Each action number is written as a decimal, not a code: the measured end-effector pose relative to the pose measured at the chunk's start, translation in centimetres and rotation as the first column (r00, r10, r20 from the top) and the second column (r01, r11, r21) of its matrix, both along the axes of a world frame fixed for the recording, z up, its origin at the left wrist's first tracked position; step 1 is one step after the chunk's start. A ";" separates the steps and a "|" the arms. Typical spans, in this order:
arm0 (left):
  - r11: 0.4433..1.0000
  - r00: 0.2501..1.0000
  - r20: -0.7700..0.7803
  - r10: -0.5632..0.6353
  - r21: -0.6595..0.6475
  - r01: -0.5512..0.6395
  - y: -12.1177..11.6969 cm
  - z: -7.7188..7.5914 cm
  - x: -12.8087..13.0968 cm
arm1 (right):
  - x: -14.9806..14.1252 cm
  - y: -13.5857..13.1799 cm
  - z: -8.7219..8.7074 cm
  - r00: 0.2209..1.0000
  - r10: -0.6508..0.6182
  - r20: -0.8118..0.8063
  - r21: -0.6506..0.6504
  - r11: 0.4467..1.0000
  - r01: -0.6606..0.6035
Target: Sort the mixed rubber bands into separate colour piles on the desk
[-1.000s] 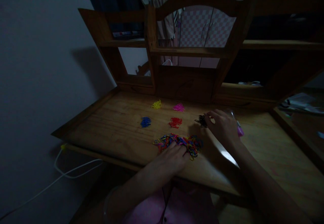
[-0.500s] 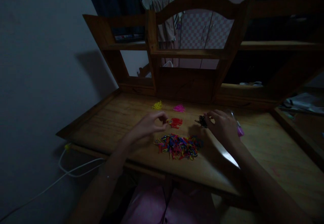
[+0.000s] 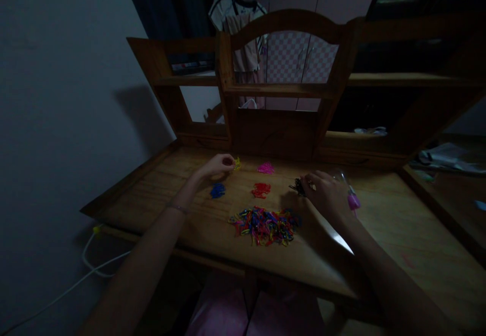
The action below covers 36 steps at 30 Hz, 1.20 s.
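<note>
Blue pile [image 3: 217,190]: on desk [image 3: 395,229], ten o'clock with mixed pile [image 3: 267,226] as centre. Left hand [image 3: 217,165]: fingers curled, tips at yellow pile [image 3: 237,164], eleven o'clock; cannot tell whether pinching a piece. Red pile [image 3: 261,190], pink pile [image 3: 266,168] beyond: twelve o'clock. Black pile [image 3: 297,187]: one o'clock, at the fingertips of the bent right hand [image 3: 321,188]; its grip cannot be told. Purple-ended object [image 3: 353,202]: near that hand.

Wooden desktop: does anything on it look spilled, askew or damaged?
Nothing clearly stands out. The mixed-colour pile is loosely spread but lies within the desktop; the yellow pile, pink pile, blue pile, red pile and black pile sit apart. It is too dim to judge fine damage.
</note>
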State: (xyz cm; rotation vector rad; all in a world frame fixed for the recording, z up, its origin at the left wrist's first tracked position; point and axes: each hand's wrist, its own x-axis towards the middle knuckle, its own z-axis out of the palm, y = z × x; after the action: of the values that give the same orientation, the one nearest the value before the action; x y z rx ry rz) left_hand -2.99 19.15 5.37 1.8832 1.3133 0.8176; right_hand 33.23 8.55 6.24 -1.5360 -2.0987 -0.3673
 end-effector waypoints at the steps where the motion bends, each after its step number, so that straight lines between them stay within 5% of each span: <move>1: 1.000 1.000 0.016 -0.004 -0.002 0.004 -0.1 0.1 0.0 | -0.1 0.0 0.0 1.000 0.007 -0.026 -0.007 1.000 -0.007; 5: 0.999 0.995 0.095 -0.043 0.007 0.043 -1.6 0.6 1.3 | -1.3 -0.6 0.0 0.925 0.186 -0.332 -0.128 0.962 -0.240; 7: 0.996 0.986 0.139 -0.092 -0.002 0.093 -3.2 1.2 2.9 | -2.6 -1.0 -0.2 0.773 0.256 -0.581 -0.214 0.868 -0.448; 11: 0.948 0.924 0.275 -0.266 -0.101 0.303 -7.0 2.6 7.1 | -5.2 -1.6 -0.7 0.415 0.134 -0.900 -0.259 0.602 -0.756; 13: 0.912 0.892 0.287 -0.348 -0.118 0.394 -8.3 3.2 8.7 | -5.8 -1.8 -0.9 0.334 0.066 -0.940 -0.243 0.558 -0.793; 19: 0.897 0.859 0.326 -0.395 -0.067 0.438 -8.9 2.3 10.3 | -5.7 -1.9 -0.9 0.260 -0.011 -0.966 -0.208 0.633 -0.746; 23: 0.897 0.871 0.337 -0.358 -0.134 0.421 -8.3 0.8 9.8 | -5.6 -1.7 -1.2 0.289 0.024 -0.957 -0.204 0.653 -0.730; 26: 0.946 0.938 0.137 -0.319 -0.021 0.325 -6.8 0.4 8.5 | -5.5 -1.5 -1.3 0.311 0.041 -0.950 -0.205 0.669 -0.715; 29: 0.972 0.978 -0.143 -0.155 0.155 0.177 -4.1 0.6 6.0 | -5.1 -1.2 -1.5 0.335 0.064 -0.940 -0.197 0.701 -0.686; 36: 0.950 0.953 -0.295 0.075 0.311 0.022 0.6 0.0 1.2 | -4.7 -0.5 -2.7 0.481 0.120 -0.868 -0.201 0.801 -0.563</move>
State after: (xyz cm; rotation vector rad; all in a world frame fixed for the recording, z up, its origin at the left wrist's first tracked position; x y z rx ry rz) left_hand -1.75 19.77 5.38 2.3200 1.4627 0.8094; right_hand 28.51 8.06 3.54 -1.0608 -1.6454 0.9533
